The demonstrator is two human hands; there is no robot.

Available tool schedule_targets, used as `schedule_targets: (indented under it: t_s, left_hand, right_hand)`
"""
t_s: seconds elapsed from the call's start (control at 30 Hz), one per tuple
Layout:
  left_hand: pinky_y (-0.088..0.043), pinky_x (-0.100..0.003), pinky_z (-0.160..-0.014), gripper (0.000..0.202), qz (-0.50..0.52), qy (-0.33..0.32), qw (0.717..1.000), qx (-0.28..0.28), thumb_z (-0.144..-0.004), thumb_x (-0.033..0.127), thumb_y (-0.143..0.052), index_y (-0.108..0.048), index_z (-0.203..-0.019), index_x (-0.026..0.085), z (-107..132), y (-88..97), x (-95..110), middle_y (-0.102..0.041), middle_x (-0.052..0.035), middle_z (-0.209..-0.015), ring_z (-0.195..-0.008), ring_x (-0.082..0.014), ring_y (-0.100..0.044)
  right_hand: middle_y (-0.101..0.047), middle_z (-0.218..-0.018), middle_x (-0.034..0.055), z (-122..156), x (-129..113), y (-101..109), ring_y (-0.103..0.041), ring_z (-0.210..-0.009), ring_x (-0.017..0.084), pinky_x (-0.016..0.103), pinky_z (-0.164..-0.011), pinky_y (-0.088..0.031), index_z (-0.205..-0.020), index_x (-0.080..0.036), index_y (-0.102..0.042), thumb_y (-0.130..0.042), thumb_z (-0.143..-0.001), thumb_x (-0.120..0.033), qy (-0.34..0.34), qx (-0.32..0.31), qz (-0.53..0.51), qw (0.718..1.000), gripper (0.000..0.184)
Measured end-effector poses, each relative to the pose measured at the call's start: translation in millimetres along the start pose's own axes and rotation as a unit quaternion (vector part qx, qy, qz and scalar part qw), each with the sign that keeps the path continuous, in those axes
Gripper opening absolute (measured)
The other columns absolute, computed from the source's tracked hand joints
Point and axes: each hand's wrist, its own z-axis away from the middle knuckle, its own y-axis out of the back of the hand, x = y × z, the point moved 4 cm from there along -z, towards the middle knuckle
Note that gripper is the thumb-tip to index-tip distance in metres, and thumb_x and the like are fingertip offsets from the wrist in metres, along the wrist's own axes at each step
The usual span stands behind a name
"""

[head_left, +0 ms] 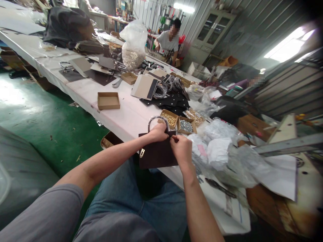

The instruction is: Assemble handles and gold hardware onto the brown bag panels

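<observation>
A dark brown bag panel (157, 153) with a gold clasp plate (142, 153) near its left edge leans at the table's front edge, above my lap. At its top is a round handle (150, 120) that looks wrapped in clear plastic. My left hand (159, 131) is closed over the panel's upper edge and the base of the handle. Close beside it, my right hand (182, 146) has its fingers pinched at the panel's top right corner. Whatever lies between those fingertips is too small to make out.
Small boxes of gold fittings (169, 118) and silver fittings (185, 125) stand just beyond my hands. A shallow cardboard box (109, 101) is to the left. Crumpled plastic bags (219, 144) crowd the right. A co-worker (168, 42) sits at the far side.
</observation>
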Motion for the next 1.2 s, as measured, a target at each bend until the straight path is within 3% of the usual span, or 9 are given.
schedule_targets:
  t_s: [0.27, 0.4, 0.57, 0.67, 0.77, 0.87, 0.97, 1.1, 1.2]
  left_hand:
    - [-0.058, -0.031, -0.085, 0.021, 0.01, 0.016, 1.0, 0.018, -0.092, 0.03, -0.084, -0.075, -0.105, 0.017, 9.8, -1.8, 1.1, -0.08, -0.011, -0.108, -0.102, -0.0269, -0.075]
    - [-0.058, -0.031, -0.084, 0.02, 0.015, 0.015, 0.999, 0.035, -0.091, 0.028, -0.085, -0.076, -0.105, 0.017, 9.2, 0.5, -1.1, -0.08, -0.011, -0.107, -0.099, -0.0262, -0.074]
    - [-0.059, -0.034, -0.092, 0.018, 0.005, -0.004, 0.996, 0.084, -0.092, 0.026, -0.082, -0.078, -0.105, 0.015, -4.7, 36.7, 15.1, -0.081, -0.0145, -0.108, -0.103, -0.0288, -0.076]
    - [-0.06, -0.034, -0.093, 0.022, -0.02, -0.015, 0.996, 0.087, -0.087, 0.023, -0.083, -0.079, -0.107, 0.015, -14.6, 64.6, 31.5, -0.082, -0.0158, -0.112, -0.109, -0.031, -0.077]
    - [-0.061, -0.033, -0.088, 0.027, -0.011, 0.019, 0.999, 0.047, -0.081, 0.022, -0.088, -0.078, -0.105, 0.015, -18.9, 76.4, 33.3, -0.083, -0.0147, -0.111, -0.104, -0.03, -0.078]
    - [-0.062, -0.031, -0.08, 0.029, 0.034, 0.067, 0.997, -0.013, -0.077, 0.025, -0.093, -0.078, -0.101, 0.017, -14.5, 64.7, 20.1, -0.084, -0.0113, -0.103, -0.094, -0.0271, -0.079]
    - [-0.061, -0.03, -0.075, 0.031, 0.057, 0.085, 0.994, -0.04, -0.074, 0.028, -0.097, -0.08, -0.098, 0.02, -6.2, 42.6, 6.0, -0.084, -0.007, -0.099, -0.09, -0.0252, -0.079]
    - [-0.058, -0.031, -0.069, 0.035, 0.091, 0.095, 0.99, -0.053, -0.07, 0.035, -0.101, -0.081, -0.094, 0.02, -0.9, 24.4, -5.0, -0.085, -0.0063, -0.1, -0.088, -0.0251, -0.079]
    - [-0.057, -0.032, -0.069, 0.049, 0.091, 0.114, 0.989, -0.018, -0.074, 0.059, -0.1, -0.079, -0.093, 0.019, -2.8, 25.5, -12.9, -0.084, -0.0081, -0.099, -0.088, -0.0257, -0.078]
  right_hand:
    - [-0.088, -0.098, 0.0165, -6.5, -11.9, 4.9, -0.079, -0.085, 0.03, 0.036, -0.079, -0.052, -0.094, -0.021, -0.091, -0.068, -0.097, -0.025, -0.016, -0.039, 0.036, 0.998, 0.023]
    - [-0.087, -0.092, 0.0168, -6.2, -7.8, -3.5, -0.081, -0.085, 0.031, 0.036, -0.08, -0.054, -0.093, -0.021, -0.091, -0.071, -0.092, -0.024, -0.027, -0.057, 0.051, 0.997, 0.021]
    - [-0.089, -0.1, 0.017, -0.2, 0.1, -11.4, -0.083, -0.092, 0.03, 0.037, -0.089, -0.061, -0.097, -0.017, -0.09, -0.069, -0.094, -0.025, -0.021, -0.042, 0.015, 0.999, 0.023]
    - [-0.089, -0.107, 0.0132, 1.7, -6.6, 10.2, -0.084, -0.094, 0.028, 0.039, -0.094, -0.064, -0.105, -0.02, -0.09, -0.071, -0.098, -0.034, -0.009, 0.006, -0.069, 0.998, 0.025]
    - [-0.089, -0.109, 0.013, 4.0, -14.7, 39.0, -0.083, -0.088, 0.028, 0.041, -0.089, -0.067, -0.11, -0.021, -0.09, -0.078, -0.099, -0.046, -0.027, 0.047, -0.158, 0.986, 0.029]
    - [-0.088, -0.11, 0.0122, 5.2, -16.6, 48.7, -0.083, -0.089, 0.028, 0.041, -0.086, -0.069, -0.117, -0.021, -0.086, -0.084, -0.098, -0.054, -0.072, 0.04, -0.284, 0.955, 0.038]
    - [-0.088, -0.113, 0.0116, 5.8, -13.7, 37.2, -0.084, -0.095, 0.028, 0.044, -0.092, -0.072, -0.123, -0.019, -0.085, -0.09, -0.094, -0.055, -0.095, -0.001, -0.386, 0.917, 0.046]
    - [-0.088, -0.114, 0.0123, 14.0, -3.4, 20.5, -0.087, -0.096, 0.03, 0.046, -0.093, -0.072, -0.123, -0.018, -0.085, -0.092, -0.092, -0.057, -0.116, -0.017, -0.402, 0.908, 0.05]
    - [-0.088, -0.11, 0.0126, 27.0, 2.1, 15.7, -0.087, -0.093, 0.03, 0.044, -0.089, -0.072, -0.119, -0.018, -0.084, -0.092, -0.092, -0.058, -0.142, 0.001, -0.387, 0.911, 0.049]
